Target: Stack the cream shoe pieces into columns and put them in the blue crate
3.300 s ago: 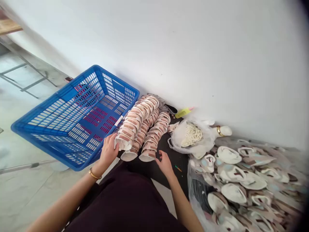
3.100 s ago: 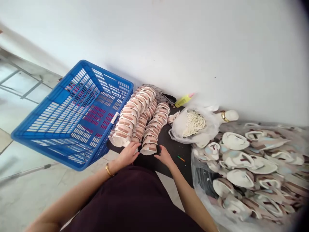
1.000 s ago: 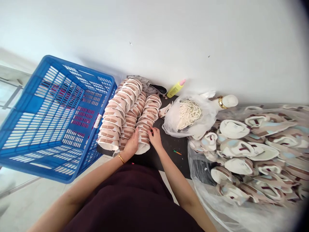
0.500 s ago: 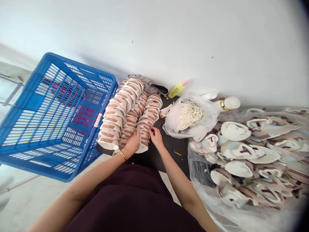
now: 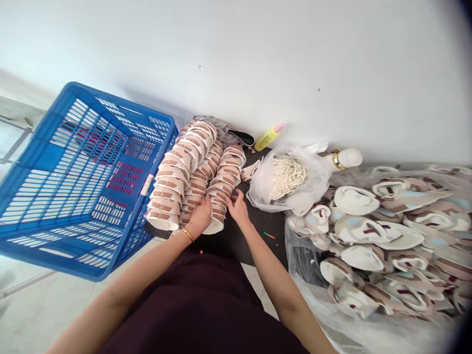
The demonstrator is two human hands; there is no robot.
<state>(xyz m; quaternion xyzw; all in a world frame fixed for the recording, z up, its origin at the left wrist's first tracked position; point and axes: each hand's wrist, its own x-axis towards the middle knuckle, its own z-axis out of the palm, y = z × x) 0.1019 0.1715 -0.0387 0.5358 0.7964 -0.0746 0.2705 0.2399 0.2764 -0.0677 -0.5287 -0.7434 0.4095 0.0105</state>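
Note:
Nested brown, cream and pale-blue fabric pieces that look like shoe uppers lie in long rows on the dark table. My left hand (image 5: pixel 201 216) grips the lower left side of the right-hand row of shoe uppers (image 5: pixel 224 184); some of its fingers are hidden against the fabric. On the opposite side, my right hand (image 5: pixel 238 206) is open, fingers apart, with its thumb side close against the same row. Left of my hands lie a middle row of uppers (image 5: pixel 199 187) and a taller, thicker row of uppers (image 5: pixel 169 187).
A large blue plastic crate (image 5: pixel 121 250) stands tilted at the left. Behind and right are a yellow bottle (image 5: pixel 266 138) with a pink cap and a clear bag (image 5: pixel 258 189) of cream-coloured cords (image 5: pixel 289 176). Many loose camouflage-patterned uppers (image 5: pixel 368 228) lie on plastic sheeting at the right.
My right hand's fingers have spread from a pinch near the row's side. My left hand stays at the row, its thumb less raised. The view has shifted slightly.

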